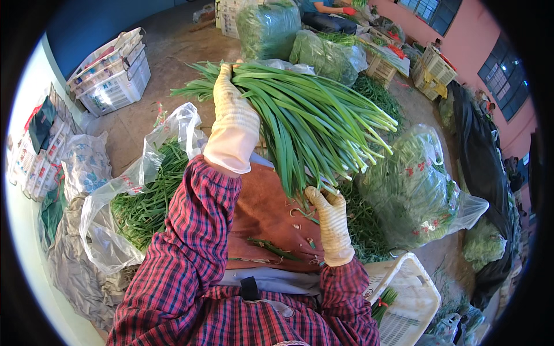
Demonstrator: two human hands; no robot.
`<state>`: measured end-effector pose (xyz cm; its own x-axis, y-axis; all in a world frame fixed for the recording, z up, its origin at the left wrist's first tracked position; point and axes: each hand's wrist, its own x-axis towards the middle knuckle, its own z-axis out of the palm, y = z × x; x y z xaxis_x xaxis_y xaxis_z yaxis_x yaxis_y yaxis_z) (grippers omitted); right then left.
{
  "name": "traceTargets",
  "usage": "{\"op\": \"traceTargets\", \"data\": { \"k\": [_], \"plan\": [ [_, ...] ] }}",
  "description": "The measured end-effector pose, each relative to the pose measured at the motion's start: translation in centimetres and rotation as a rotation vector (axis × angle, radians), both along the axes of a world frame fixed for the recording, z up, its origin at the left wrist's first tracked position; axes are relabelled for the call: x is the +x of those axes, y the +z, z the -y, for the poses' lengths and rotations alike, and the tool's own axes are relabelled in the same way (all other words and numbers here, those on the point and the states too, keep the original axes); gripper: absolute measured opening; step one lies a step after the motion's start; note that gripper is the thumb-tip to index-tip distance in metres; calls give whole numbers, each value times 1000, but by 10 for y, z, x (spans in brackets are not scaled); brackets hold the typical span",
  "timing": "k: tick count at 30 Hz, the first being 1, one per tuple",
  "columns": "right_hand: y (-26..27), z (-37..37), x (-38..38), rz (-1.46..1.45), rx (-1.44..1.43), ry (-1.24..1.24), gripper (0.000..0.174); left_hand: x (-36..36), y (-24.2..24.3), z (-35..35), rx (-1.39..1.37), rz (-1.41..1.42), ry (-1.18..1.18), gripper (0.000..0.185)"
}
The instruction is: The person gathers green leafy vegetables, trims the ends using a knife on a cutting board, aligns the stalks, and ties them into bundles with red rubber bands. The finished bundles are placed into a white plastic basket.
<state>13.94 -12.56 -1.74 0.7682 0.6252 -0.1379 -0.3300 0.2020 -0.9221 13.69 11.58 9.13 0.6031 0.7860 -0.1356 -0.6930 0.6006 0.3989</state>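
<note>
Both my hands wear striped, yellowish work gloves. My left hand grips a large loose bunch of garlic chives near its leafy end, and its fingertips are hidden behind the leaves. The pale stem ends fan out to the right. Below them, my right hand pinches the lower edge of the bunch, thumb and fingers around a few stems. Under the bunch, a reddish-brown cloth covers my lap, with scraps of leaf on it.
An open plastic bag of chives lies left. A full clear bag and a white plastic crate with a tied bundle are right. Stacked crates stand back left; large bags and a seated person are ahead.
</note>
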Motion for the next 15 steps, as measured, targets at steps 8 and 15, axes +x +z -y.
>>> {"op": "traceTargets", "data": {
  "k": [8,15],
  "plan": [
    [-1,5,8,129,-32,-52,23,8,-3,5,-68,-44,-11,28],
    [-13,-7,9,313,-21,-171,26,24,-14,28,-111,4,-79,24]
  ]
}}
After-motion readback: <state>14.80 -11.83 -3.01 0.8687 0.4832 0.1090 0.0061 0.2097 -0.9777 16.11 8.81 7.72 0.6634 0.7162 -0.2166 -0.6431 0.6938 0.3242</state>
